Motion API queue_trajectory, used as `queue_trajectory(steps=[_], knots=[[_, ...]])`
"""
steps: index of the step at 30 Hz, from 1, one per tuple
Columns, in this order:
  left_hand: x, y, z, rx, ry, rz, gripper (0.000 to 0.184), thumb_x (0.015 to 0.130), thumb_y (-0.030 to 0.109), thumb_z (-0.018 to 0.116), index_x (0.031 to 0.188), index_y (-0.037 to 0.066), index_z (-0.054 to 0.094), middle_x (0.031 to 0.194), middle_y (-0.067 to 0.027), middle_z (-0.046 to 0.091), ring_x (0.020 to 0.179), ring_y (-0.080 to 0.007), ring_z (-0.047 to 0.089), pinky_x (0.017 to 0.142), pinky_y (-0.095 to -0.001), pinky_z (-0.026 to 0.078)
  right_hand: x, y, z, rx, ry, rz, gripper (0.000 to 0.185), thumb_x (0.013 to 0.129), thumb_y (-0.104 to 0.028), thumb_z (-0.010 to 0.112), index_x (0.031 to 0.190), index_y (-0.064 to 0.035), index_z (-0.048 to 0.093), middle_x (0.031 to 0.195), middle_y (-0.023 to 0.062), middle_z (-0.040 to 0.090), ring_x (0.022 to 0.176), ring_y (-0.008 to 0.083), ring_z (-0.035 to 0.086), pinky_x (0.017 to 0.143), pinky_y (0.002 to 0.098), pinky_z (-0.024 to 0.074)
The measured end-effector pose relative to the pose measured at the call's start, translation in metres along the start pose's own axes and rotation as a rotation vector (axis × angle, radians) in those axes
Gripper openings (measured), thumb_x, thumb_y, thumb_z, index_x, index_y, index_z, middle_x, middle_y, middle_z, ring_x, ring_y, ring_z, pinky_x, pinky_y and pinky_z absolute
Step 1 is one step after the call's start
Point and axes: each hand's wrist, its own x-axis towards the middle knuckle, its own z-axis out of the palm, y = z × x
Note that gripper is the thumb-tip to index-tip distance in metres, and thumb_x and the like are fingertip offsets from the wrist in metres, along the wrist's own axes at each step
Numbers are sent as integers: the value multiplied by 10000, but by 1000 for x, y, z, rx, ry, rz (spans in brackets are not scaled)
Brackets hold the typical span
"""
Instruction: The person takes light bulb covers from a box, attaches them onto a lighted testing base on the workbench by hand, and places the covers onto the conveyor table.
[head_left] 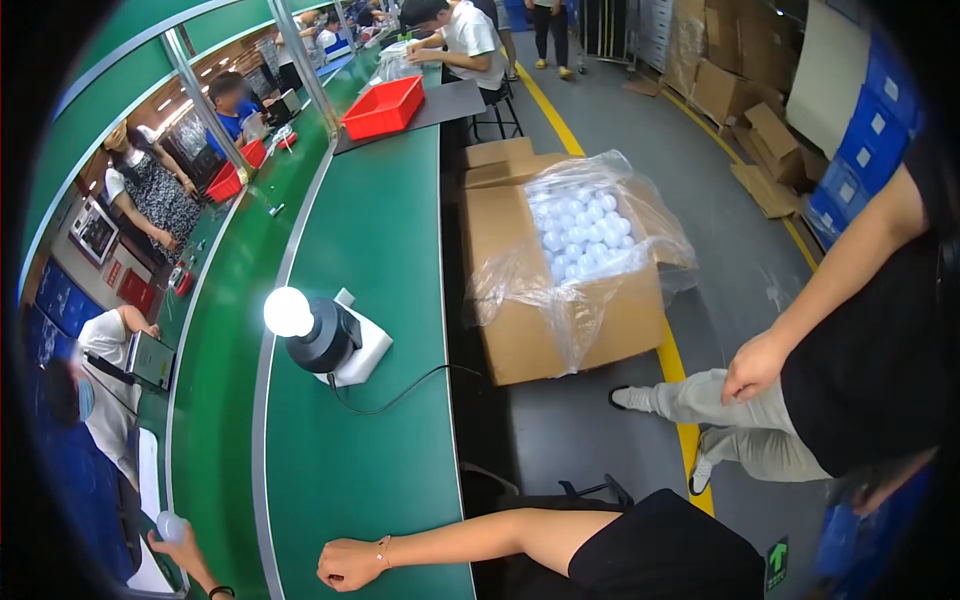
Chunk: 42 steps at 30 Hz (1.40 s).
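Note:
At the lower left, my left hand (182,552), a dark band on its wrist, has its fingers closed around a white light bulb (171,526). My right hand (350,565) rests on the green tabletop (370,470) in a loose fist, with nothing visible in it. A thin bracelet (384,552) circles that wrist. Further up the table, apart from both hands, a glowing bulb (288,312) sits in a black round lamp holder (325,338). This holder is tilted on a white base (366,352), and a black cord (400,400) runs to the table edge.
An open carton (570,345) of white bulbs (585,235) stands beside the table. A person in black (870,330) stands at the right. Red bins (384,107) and seated co-workers line the bench. Blue crates (865,150) are stacked at upper right.

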Motion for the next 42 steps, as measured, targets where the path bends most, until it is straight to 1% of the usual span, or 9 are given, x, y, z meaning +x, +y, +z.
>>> queue_trajectory(steps=[5,9,11,20,28,31,34,37,42], knots=[[-23,-23,-13,-16,36,64,857,641,96,734,1312,64,201,1234,-220,362,1022,-341,508,915,-413,430,0,-11,-4,61,-28,33,75,618,-61,533,580,-32,590,525,105,541,483,270,515,482,370,400],[-78,2,-1,-60,3,139,886,645,94,743,1313,76,162,1204,-223,392,1055,-331,487,923,-421,422,1,-8,-4,50,-4,37,89,604,-81,532,587,-44,611,523,115,555,491,286,529,489,383,413],[-120,46,1,-191,-82,-7,899,650,79,734,1318,85,132,1181,-223,412,1057,-330,485,926,-428,419,1,-7,-3,42,1,27,89,605,-85,535,592,-44,613,526,115,556,495,287,532,492,385,414],[-202,84,32,-216,-246,-38,905,648,50,715,1321,91,112,1105,-191,486,1014,-315,510,870,-427,421,1,-4,-1,60,15,6,84,633,-90,559,574,-32,567,549,100,554,498,278,528,485,375,403],[-223,76,46,-226,-205,83,910,623,-9,711,1304,88,115,1143,-236,469,1054,-351,504,906,-439,415,2,-3,0,51,11,42,109,613,-96,570,539,-24,535,543,114,549,488,301,516,516,389,402],[-230,75,46,-323,-271,-42,894,632,1,715,1304,97,134,1185,-248,439,1042,-353,516,909,-440,415,1,-3,3,17,7,32,119,603,-101,574,527,-24,525,539,123,541,477,306,490,554,383,391],[-234,78,49,-279,-210,-11,869,643,5,716,1304,100,160,1205,-260,421,1032,-349,525,903,-435,415,2,-4,-1,-16,-107,103,125,602,-109,573,525,-24,523,532,123,535,481,303,474,579,372,378],[-235,82,47,-304,-249,-78,868,650,14,725,1314,93,171,1192,-255,425,1056,-351,511,917,-439,395,1,-2,0,-42,-51,64,129,604,-119,571,525,-27,526,530,120,535,495,296,475,560,369,366],[-238,102,43,-261,-225,-19,887,650,11,738,1320,74,160,1152,-213,424,989,-288,510,880,-411,403,1,-2,0,-17,-46,59,114,619,-123,562,540,-43,549,541,115,544,521,306,498,573,380,395]])
